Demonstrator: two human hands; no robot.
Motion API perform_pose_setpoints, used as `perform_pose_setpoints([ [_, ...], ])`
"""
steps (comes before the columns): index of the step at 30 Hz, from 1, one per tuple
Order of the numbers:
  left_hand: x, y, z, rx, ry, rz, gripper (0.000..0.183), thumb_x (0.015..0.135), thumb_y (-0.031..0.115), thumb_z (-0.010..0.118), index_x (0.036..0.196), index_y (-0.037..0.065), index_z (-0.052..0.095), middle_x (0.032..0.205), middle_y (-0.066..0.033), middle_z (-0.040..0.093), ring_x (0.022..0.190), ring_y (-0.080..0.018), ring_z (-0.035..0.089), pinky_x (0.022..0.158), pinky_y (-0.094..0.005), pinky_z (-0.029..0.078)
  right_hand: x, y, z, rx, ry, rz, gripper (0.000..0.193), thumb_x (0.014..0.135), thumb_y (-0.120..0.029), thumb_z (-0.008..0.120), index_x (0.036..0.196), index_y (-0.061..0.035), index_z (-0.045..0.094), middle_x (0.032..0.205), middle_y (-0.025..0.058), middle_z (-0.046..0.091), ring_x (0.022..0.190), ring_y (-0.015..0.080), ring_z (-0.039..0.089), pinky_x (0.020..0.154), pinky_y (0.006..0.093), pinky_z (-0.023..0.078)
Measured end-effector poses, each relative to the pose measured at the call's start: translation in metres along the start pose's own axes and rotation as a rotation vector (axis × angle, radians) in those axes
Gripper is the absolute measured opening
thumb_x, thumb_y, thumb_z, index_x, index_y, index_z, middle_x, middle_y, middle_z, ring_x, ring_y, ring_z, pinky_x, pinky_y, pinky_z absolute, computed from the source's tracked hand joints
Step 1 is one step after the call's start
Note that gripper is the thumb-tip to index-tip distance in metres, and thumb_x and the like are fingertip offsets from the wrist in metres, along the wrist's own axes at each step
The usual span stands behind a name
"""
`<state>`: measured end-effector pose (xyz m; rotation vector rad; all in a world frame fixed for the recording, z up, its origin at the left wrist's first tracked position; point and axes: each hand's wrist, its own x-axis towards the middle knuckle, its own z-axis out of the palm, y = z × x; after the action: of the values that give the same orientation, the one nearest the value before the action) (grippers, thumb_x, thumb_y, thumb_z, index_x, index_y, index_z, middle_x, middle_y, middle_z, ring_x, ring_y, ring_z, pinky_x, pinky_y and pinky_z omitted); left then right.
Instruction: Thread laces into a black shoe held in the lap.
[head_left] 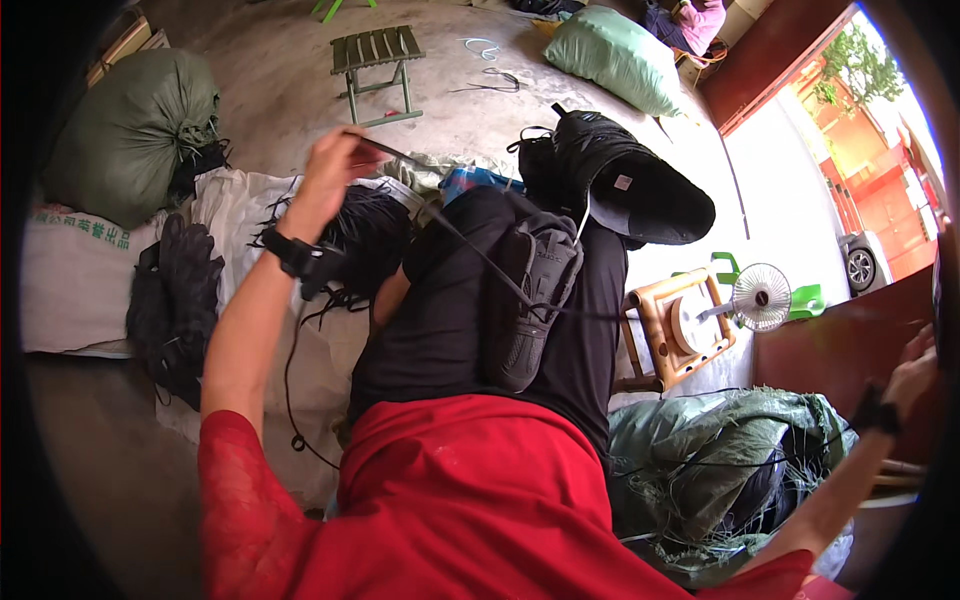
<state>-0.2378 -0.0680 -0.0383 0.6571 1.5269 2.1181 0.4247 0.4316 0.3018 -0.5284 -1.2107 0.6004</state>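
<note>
Head view: black cords (365, 235) in white sack (235, 205).

Right hand (915, 362) fingertips cut off by dark rim.

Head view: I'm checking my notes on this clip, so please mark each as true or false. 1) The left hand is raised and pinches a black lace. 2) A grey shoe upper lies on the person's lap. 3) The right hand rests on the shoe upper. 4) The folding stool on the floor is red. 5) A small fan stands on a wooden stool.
1) True: the left hand pinches a black lace pulled taut.
2) True: the grey shoe upper lies on the black-trousered lap.
3) False: the right hand is stretched far out to the side, away from it.
4) False: the folding stool is green.
5) True: the fan stands on the wooden stool.
</note>
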Motion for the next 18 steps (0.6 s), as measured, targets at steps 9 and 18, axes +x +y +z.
perform_pose_setpoints([
  [9,-0.024,-0.057,-0.299,-0.294,0.378,-0.110,0.018,0.095,0.017,0.056,0.102,0.001,0.059,0.101,-0.0111,0.066,0.101,-0.0233,0.063,0.091,-0.0346,0.050,-0.380,0.196,0.051,-0.130,-0.551,0.695,0.021,0.091,-0.024,0.064,0.104,-0.0077,0.066,0.077,-0.0036,0.059,0.068,0.0048,0.051,0.058,0.0193,0.039],
  [18,-0.150,0.053,-0.448,-0.191,0.789,0.074,0.020,0.102,0.018,0.044,0.094,0.004,0.057,0.078,0.0003,0.057,0.058,-0.0074,0.044,0.048,-0.0217,0.034,-0.496,0.058,0.165,-0.460,-1.470,0.536,0.016,0.090,-0.015,0.060,0.089,-0.0025,0.069,0.067,0.0100,0.069,0.062,0.0241,0.068,0.060,0.0321,0.051],
])
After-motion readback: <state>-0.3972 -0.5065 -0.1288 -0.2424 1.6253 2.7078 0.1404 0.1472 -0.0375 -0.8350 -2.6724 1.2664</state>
